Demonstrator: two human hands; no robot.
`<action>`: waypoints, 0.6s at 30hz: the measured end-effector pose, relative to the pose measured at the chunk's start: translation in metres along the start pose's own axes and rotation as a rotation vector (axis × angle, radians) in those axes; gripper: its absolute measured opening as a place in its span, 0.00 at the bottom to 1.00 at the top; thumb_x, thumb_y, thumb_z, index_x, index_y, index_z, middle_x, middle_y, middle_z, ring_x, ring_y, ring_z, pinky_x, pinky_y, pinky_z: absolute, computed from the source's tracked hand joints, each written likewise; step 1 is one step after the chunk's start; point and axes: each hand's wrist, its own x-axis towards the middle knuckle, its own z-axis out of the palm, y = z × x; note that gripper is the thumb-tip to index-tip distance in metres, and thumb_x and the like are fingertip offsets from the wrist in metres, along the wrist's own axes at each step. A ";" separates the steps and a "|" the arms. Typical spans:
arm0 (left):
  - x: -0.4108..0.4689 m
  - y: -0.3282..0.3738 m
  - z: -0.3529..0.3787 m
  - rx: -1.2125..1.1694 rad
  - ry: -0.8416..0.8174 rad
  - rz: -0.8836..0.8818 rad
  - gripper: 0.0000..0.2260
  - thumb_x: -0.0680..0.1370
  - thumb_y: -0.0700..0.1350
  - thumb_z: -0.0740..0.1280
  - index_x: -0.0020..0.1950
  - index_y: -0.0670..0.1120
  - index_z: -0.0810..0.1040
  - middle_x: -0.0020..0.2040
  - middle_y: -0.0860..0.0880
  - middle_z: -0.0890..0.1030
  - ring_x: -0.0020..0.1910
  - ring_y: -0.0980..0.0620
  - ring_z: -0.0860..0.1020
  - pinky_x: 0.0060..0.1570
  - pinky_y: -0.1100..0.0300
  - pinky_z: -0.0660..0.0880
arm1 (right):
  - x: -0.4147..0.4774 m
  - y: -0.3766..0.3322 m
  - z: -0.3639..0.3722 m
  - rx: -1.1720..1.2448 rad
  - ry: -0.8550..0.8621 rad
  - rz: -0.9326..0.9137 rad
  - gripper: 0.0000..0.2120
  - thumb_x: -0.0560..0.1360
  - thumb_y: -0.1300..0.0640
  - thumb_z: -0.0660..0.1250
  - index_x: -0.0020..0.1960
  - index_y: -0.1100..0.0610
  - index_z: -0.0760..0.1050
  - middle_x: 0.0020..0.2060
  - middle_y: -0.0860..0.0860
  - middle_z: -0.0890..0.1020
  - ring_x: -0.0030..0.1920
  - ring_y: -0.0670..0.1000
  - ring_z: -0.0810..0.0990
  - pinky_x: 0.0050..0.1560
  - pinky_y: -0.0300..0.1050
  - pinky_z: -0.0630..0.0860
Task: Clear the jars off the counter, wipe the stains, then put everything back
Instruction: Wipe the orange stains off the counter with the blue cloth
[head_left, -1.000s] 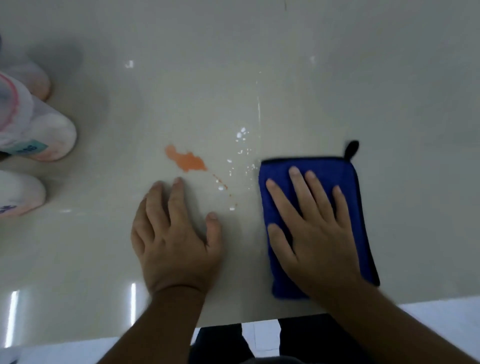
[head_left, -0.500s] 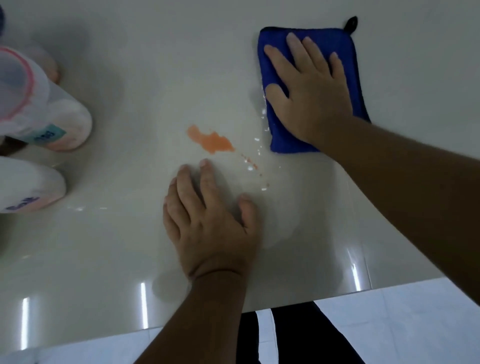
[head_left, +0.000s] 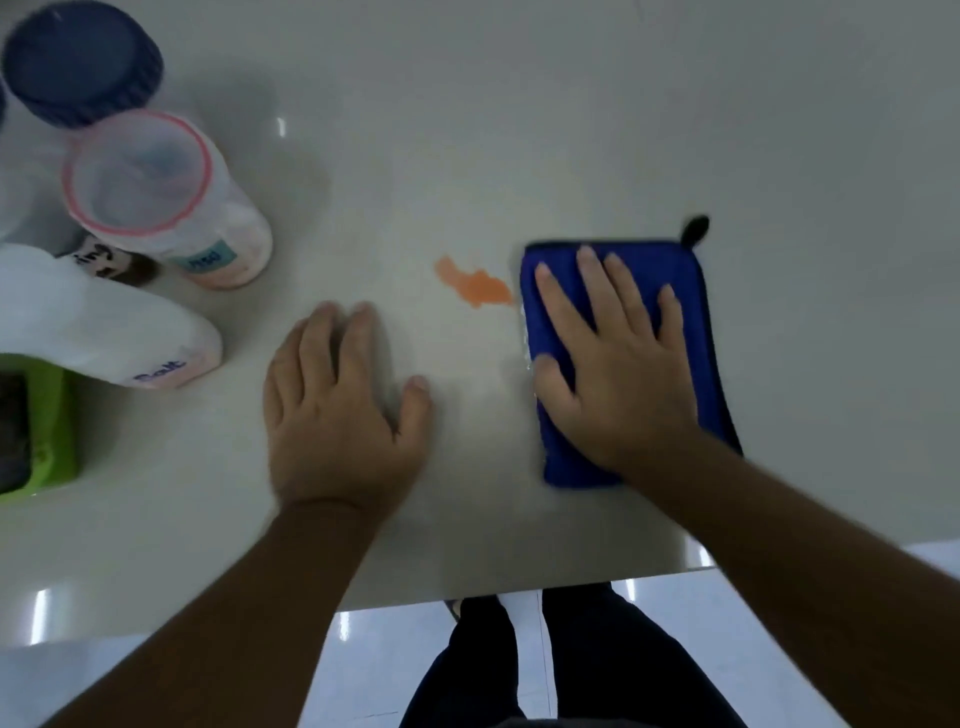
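Change since 0.5 s ago: my right hand (head_left: 618, 364) has pulled the blue cloth (head_left: 691, 291) back from deeper on the desk (head_left: 519, 130) toward the near edge. The cloth's left edge now sits just beside the orange stain (head_left: 475, 285). The small white droplets seen earlier right of the stain no longer show, so that stroke looks to have cleared them. A thin wet line runs along the cloth's left edge.

Task status (judgement): clearing step done for the work area; wipe step in progress. The orange stain is intact, so the wipe is not complete. Next stroke needs the cloth to go left, across the stain.

Hands:
- Right hand: open, fingers spread, palm flat on top of the cloth, pressing it to the desk. No grip; friction only.
- Left hand (head_left: 343, 410): open, flat on bare desk, near the stain on its near-left side, not touching it. Holds nothing; prob. bracing.

Jars: grouped at the desk's left edge, well apart from the stain.
- dark-lidded jar (head_left: 80, 62), farthest back.
- pink-rimmed jar (head_left: 156, 192), in front of it.
- white jar (head_left: 119, 332) marked "Salt", nearest of the three.
- green item (head_left: 49, 436) at the left edge; ID not clear.
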 end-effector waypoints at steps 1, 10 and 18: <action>0.001 -0.001 0.003 -0.003 0.006 0.005 0.32 0.74 0.58 0.61 0.76 0.47 0.66 0.75 0.42 0.66 0.74 0.39 0.63 0.73 0.47 0.56 | 0.021 0.003 -0.003 0.004 0.005 0.000 0.34 0.77 0.40 0.51 0.82 0.46 0.50 0.82 0.54 0.54 0.81 0.57 0.52 0.77 0.68 0.49; 0.003 -0.003 0.006 0.016 0.015 0.013 0.32 0.74 0.60 0.61 0.76 0.48 0.65 0.75 0.42 0.66 0.73 0.39 0.63 0.71 0.44 0.58 | 0.118 -0.001 -0.013 0.004 0.073 0.033 0.30 0.81 0.40 0.45 0.82 0.45 0.50 0.82 0.52 0.53 0.81 0.56 0.51 0.78 0.65 0.48; 0.003 -0.008 0.014 0.037 0.068 0.031 0.32 0.73 0.59 0.61 0.76 0.48 0.65 0.74 0.43 0.66 0.72 0.40 0.64 0.70 0.45 0.59 | -0.046 -0.026 0.007 0.036 0.036 -0.016 0.32 0.79 0.40 0.53 0.82 0.46 0.55 0.82 0.53 0.56 0.81 0.56 0.53 0.77 0.66 0.52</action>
